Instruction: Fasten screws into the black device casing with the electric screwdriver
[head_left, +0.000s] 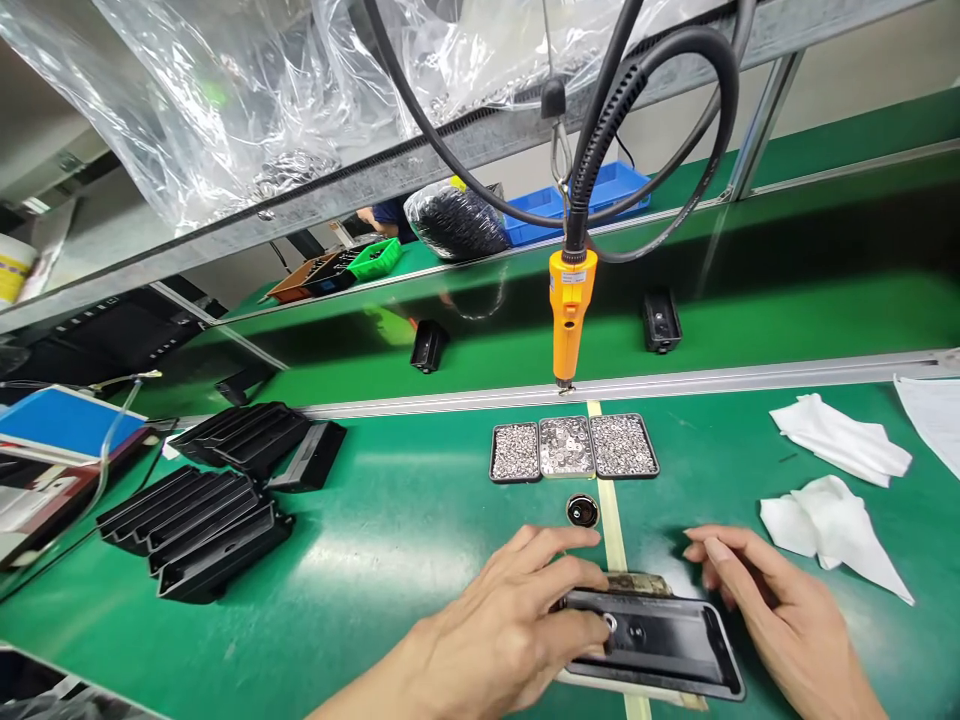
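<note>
A shallow black plastic housing (pixel 675 640) lies lengthwise on a low holder near the front of the bench. My left hand (pixel 517 615) reaches over its left end, forefinger bent down to a small metal washer (pixel 610 622) inside, the thumb mostly hidden underneath. Beyond the housing's right end, my right hand (pixel 787 610) hovers with fingers curled and thumb close to the forefinger; whatever may be between them is too small to make out. A small round dark cup (pixel 583 511) stands just past my left fingertips.
Three trays of small metal parts (pixel 568 447) stand behind the cup. An orange electric screwdriver (pixel 573 315) hangs above them on a looped cable. Black housings (pixel 202 530) are stacked at left; white cloths (pixel 829 530) lie at right. Plastic bags (pixel 247 100) fill the overhead shelf.
</note>
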